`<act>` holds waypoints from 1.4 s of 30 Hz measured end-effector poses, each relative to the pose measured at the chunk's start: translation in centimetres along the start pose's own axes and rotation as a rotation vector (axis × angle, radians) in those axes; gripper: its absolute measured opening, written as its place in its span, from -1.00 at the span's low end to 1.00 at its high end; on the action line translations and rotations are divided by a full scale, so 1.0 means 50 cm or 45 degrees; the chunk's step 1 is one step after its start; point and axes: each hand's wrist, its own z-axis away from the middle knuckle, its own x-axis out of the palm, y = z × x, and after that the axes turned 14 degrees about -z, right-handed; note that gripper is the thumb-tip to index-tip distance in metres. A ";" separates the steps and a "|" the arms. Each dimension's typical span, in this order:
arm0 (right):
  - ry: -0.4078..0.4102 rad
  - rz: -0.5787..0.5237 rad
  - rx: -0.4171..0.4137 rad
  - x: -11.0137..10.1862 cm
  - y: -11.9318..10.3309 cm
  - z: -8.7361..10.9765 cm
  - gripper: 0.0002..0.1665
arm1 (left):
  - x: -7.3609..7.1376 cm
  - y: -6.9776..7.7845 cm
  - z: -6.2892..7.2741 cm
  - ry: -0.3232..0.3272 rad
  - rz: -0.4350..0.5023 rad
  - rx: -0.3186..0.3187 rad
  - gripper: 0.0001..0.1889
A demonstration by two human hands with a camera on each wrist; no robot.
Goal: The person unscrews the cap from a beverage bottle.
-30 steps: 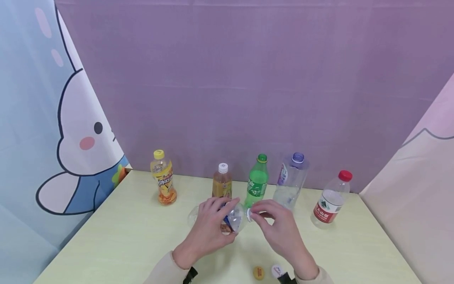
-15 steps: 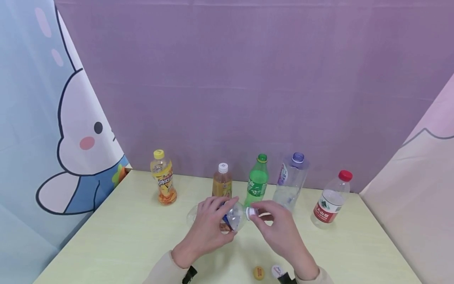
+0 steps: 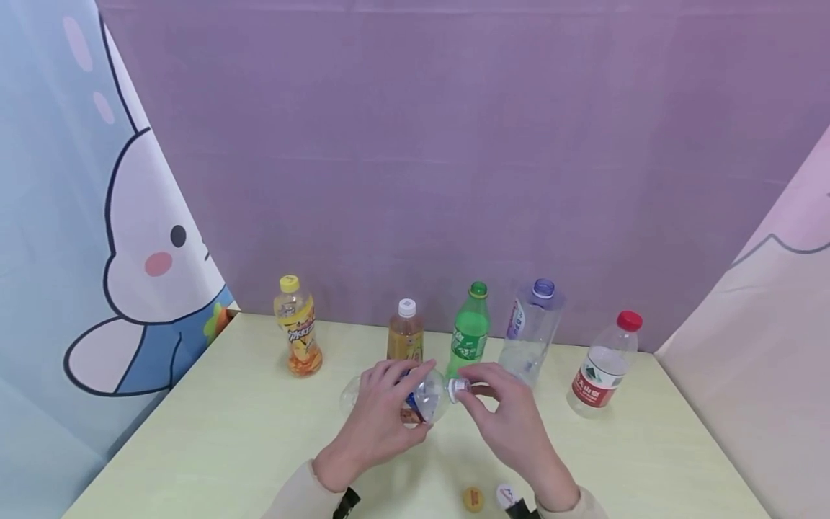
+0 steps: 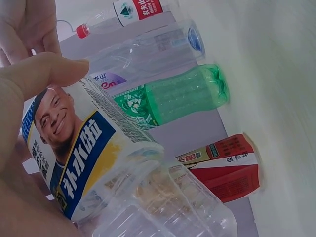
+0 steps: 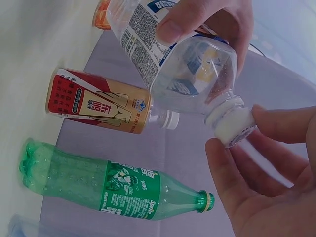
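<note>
The right hand [image 3: 509, 412] pinches a round white plastic cap [image 5: 233, 127], now more exposed, suggesting turning. The left hand [image 3: 384, 414] grips the clear plastic bottle [image 5: 190, 79].

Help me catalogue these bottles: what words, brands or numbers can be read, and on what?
"补水啦": held bottle
"Sprite": green bottle
"东鹏": gold-and-red bottle
"农夫山", rest unclear: red-capped bottle
"岁山", partly covered: blue-topped clear bottle
Too blurred to be sure: yellow-capped bottle
Too small: loose yellow cap, loose white cap, remaining fine print
</note>
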 end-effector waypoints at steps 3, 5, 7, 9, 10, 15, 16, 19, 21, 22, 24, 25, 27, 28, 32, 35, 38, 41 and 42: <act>0.012 0.030 0.112 0.001 -0.005 0.000 -0.68 | 0.000 0.000 0.000 -0.010 -0.007 -0.011 -0.09; 0.012 0.063 0.165 0.000 -0.008 0.000 -0.71 | 0.001 -0.001 0.000 -0.008 -0.017 -0.010 -0.09; 0.001 0.079 0.184 0.000 -0.009 -0.001 -0.72 | 0.002 -0.002 0.000 0.000 -0.034 -0.005 -0.08; -0.016 0.070 0.161 0.000 -0.008 -0.001 -0.67 | 0.003 -0.003 0.000 0.010 -0.039 0.000 -0.08; -0.024 0.062 0.145 0.000 -0.008 0.000 -0.65 | 0.003 -0.004 0.000 0.016 -0.039 0.002 -0.08; -0.057 0.029 0.100 0.000 -0.007 0.000 -0.60 | 0.001 -0.005 0.000 0.036 -0.033 0.007 -0.07; -0.053 0.026 0.091 0.000 -0.007 0.000 -0.62 | 0.001 -0.005 0.001 0.036 -0.039 0.009 -0.07; -0.028 0.049 0.034 0.000 -0.007 0.001 -0.70 | 0.001 -0.004 0.001 0.026 -0.044 0.018 -0.07; -0.012 0.058 -0.011 0.001 -0.008 0.001 -0.72 | 0.001 -0.004 0.001 0.014 -0.048 0.021 -0.07; -0.008 0.059 -0.032 0.002 -0.008 0.001 -0.72 | 0.001 -0.004 0.001 0.010 -0.050 0.022 -0.07; -0.008 0.057 -0.044 0.003 -0.008 0.001 -0.67 | 0.001 -0.004 0.001 0.007 -0.048 0.019 -0.08; -0.009 0.054 -0.031 0.003 -0.008 0.001 -0.65 | 0.001 -0.004 0.001 0.009 -0.046 0.019 -0.08; -0.002 0.068 0.018 0.004 -0.009 0.002 -0.62 | 0.001 -0.004 0.001 0.019 -0.045 0.018 -0.08; 0.002 0.079 0.049 0.004 -0.009 0.002 -0.63 | 0.001 -0.005 0.001 0.025 -0.045 0.019 -0.07; 0.006 0.115 0.153 0.004 -0.012 0.002 -0.67 | 0.002 -0.006 0.000 0.039 -0.047 0.023 -0.07; -0.021 0.129 0.154 0.004 -0.013 0.002 -0.65 | 0.002 -0.007 0.001 0.040 -0.052 0.025 -0.07; -0.044 0.137 0.114 0.004 -0.013 0.003 -0.59 | 0.003 -0.008 0.001 0.041 -0.062 0.027 -0.07; -0.050 0.119 0.070 0.004 -0.011 0.003 -0.58 | 0.003 -0.009 0.000 0.047 -0.057 0.029 -0.08; -0.046 0.111 0.060 0.004 -0.011 0.003 -0.59 | 0.003 -0.009 0.000 0.049 -0.054 0.030 -0.08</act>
